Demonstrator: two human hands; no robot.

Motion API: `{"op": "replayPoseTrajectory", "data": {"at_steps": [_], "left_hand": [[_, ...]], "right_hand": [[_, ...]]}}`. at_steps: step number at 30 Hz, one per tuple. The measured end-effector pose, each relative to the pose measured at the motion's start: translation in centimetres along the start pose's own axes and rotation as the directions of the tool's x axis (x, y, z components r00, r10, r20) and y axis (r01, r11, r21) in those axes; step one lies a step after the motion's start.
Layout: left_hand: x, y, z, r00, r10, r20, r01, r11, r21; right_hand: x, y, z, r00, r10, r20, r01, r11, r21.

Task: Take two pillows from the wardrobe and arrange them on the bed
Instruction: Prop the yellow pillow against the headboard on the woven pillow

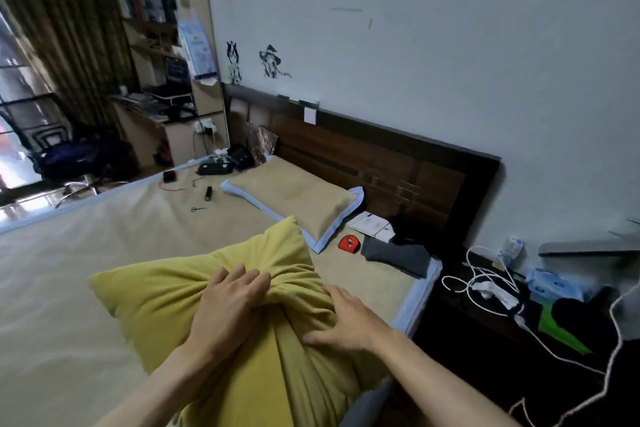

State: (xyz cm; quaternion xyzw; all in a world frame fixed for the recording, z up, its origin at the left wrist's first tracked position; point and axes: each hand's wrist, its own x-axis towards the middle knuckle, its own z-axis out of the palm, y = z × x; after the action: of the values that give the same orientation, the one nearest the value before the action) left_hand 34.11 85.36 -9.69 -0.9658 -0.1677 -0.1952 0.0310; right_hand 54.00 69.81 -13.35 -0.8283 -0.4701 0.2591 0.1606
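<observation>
A mustard-yellow pillow [166, 295] fills the lower middle of the view, held above the near side of the bed [69, 270]. My left hand [230, 305] presses its bunched middle from the top, fingers curled into the fabric. My right hand [346, 319] grips the fabric just to the right, thumb pointing left. A grey pillow's edge [369, 406] shows under the yellow one at the bottom. A flat tan pillow with a blue border [294, 194] lies at the headboard [381, 166].
A red object [349, 243], a folded grey cloth [398, 255] and white papers [370, 224] lie near the headboard. Scissors [197, 209], a small torch [208, 193] and black devices [221, 165] sit at the far corner. A cluttered bedside table with white cables [491, 284] stands on the right.
</observation>
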Motion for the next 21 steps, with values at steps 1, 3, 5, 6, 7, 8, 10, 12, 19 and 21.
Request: {"op": "replayPoseTrajectory", "data": {"at_steps": [1,3,5,6,7,8,10,12,19,21], "left_hand": [[1.0,0.1,0.9,0.999,-0.027,0.029,0.027,1.000,-0.007],[5.1,0.8,4.0,0.994,-0.088,0.072,0.088,0.996,-0.004],[9.2,2.2,6.1,0.983,-0.141,0.115,0.142,0.990,0.002],[11.0,2.9,6.8,0.979,-0.153,0.137,0.154,0.988,0.004],[12.6,3.4,7.3,0.977,-0.157,0.146,0.157,0.988,0.008],[14.2,3.7,7.6,0.976,-0.162,0.146,0.161,0.987,0.019],[17.2,3.8,7.6,0.974,-0.175,0.144,0.170,0.984,0.051],[20.0,3.7,7.3,0.970,-0.198,0.140,0.188,0.979,0.080],[27.1,1.4,6.3,0.981,-0.142,0.135,0.127,0.985,0.115],[29.2,0.1,6.4,0.981,-0.131,0.145,0.114,0.986,0.123]], "right_hand": [[1.4,0.9,-0.5,0.999,-0.003,0.046,0.002,0.999,0.033],[5.9,4.3,-2.1,0.995,-0.015,0.100,0.008,0.998,0.067],[9.9,7.4,-4.0,0.989,-0.006,0.151,-0.003,0.998,0.064],[11.6,8.6,-5.1,0.984,-0.007,0.179,-0.004,0.998,0.062],[13.1,9.5,-6.2,0.977,-0.019,0.214,0.007,0.998,0.058],[14.5,10.2,-7.2,0.968,-0.039,0.248,0.025,0.998,0.060],[17.0,11.0,-9.2,0.957,-0.076,0.280,0.056,0.995,0.080],[19.2,11.4,-11.0,0.952,-0.104,0.286,0.078,0.992,0.102],[25.2,12.1,-19.0,0.941,-0.164,0.295,0.023,0.902,0.430],[26.7,11.4,-21.1,0.968,-0.199,0.154,0.116,0.896,0.429]]}}
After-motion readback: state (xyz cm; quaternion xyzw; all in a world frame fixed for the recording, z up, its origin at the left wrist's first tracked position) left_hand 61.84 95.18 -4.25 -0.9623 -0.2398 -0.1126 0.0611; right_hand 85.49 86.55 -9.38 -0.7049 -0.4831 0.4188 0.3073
